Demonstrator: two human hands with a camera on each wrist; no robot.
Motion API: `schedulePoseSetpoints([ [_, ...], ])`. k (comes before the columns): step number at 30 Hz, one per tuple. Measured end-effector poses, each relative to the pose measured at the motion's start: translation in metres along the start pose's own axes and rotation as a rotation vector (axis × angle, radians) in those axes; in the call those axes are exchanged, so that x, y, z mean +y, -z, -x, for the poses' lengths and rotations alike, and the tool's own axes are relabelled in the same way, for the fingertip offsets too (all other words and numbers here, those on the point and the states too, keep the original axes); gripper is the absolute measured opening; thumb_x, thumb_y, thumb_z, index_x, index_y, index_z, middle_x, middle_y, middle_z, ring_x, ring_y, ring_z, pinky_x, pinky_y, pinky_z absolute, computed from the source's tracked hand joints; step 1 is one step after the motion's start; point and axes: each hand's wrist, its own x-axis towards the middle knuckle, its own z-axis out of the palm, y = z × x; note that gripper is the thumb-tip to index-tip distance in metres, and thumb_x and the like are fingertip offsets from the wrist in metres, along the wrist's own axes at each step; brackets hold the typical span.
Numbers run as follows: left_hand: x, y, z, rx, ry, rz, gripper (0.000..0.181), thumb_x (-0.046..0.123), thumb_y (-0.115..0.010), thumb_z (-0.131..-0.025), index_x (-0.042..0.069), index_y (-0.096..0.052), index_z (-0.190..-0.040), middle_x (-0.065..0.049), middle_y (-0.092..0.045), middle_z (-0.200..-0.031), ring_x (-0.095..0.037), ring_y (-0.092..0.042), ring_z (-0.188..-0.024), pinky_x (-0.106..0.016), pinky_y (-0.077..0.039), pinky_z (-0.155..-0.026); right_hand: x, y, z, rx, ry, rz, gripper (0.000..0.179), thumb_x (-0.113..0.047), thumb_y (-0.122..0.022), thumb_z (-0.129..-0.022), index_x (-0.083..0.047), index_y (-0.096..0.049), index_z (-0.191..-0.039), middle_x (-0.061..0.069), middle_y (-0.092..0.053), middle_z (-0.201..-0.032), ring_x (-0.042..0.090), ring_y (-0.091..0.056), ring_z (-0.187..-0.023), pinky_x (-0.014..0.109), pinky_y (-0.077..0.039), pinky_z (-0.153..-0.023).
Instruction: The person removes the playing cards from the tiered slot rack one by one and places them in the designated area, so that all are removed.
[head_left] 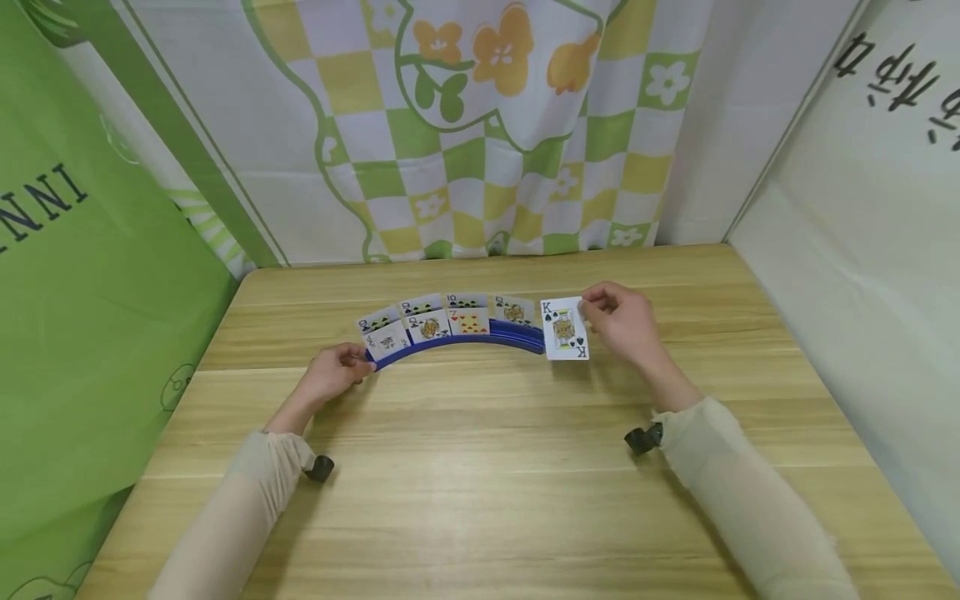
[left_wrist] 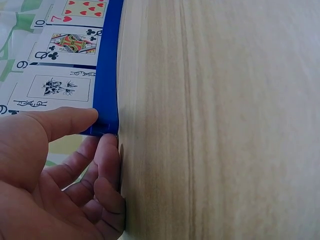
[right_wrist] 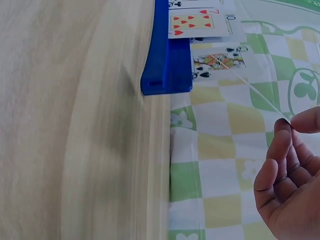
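A curved blue card holder (head_left: 517, 338) stands on the table, bearing two rows of playing cards. Its front row has a joker (left_wrist: 57, 89), a queen of clubs (left_wrist: 72, 45) and a seven of hearts (head_left: 469, 322). Behind them are several spade-type cards, with a queen of spades (right_wrist: 220, 64) at the right. My left hand (head_left: 328, 373) grips the holder's left end, thumb on the front and fingers underneath. Just beyond the right end, my right hand (head_left: 618, 321) pinches a king of spades (head_left: 564, 329) by its upper right edge; the right wrist view shows that card edge-on.
The wooden table (head_left: 465, 467) spreads in front of the holder and to both sides. A checked, flowered curtain (head_left: 495, 167) hangs behind its far edge. Green cloth (head_left: 90, 250) is on the left, white cloth (head_left: 847, 225) on the right.
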Motion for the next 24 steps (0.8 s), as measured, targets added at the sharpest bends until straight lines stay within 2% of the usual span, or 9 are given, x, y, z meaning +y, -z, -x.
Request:
schedulePoseSetpoints([
  [6,0.000,0.001,0.001,-0.005,0.005,0.007,0.038,0.017,-0.068,-0.091,-0.004,-0.061,-0.122,-0.023,-0.069,-0.110,-0.018,-0.063,-0.080,-0.026,-0.049,-0.069,0.005,0.006,-0.008,0.017,-0.022,0.001,0.025,-0.020,-0.060,-0.097,0.000,-0.068,-0.110,0.018,-0.070,-0.096,0.021,-0.063,-0.071,0.023,-0.052,-0.060],
  [12,-0.003,0.000,0.001,-0.006,0.013,0.020,0.037,0.017,-0.069,-0.091,-0.003,-0.061,-0.121,-0.022,-0.069,-0.108,-0.018,-0.062,-0.079,-0.026,-0.049,-0.068,0.013,0.009,-0.019,0.037,-0.047,-0.005,0.026,-0.021,-0.059,-0.097,0.000,-0.068,-0.110,0.020,-0.070,-0.096,0.034,-0.065,-0.076,0.023,-0.050,-0.058],
  [24,-0.002,-0.002,0.001,0.006,0.009,0.014,0.037,0.017,-0.068,-0.091,-0.002,-0.061,-0.122,-0.021,-0.069,-0.109,-0.018,-0.063,-0.080,-0.027,-0.049,-0.070,0.023,0.010,-0.034,0.045,-0.105,0.013,0.027,-0.025,-0.058,-0.098,-0.003,-0.068,-0.110,0.021,-0.070,-0.097,0.022,-0.062,-0.071,0.024,-0.048,-0.057],
])
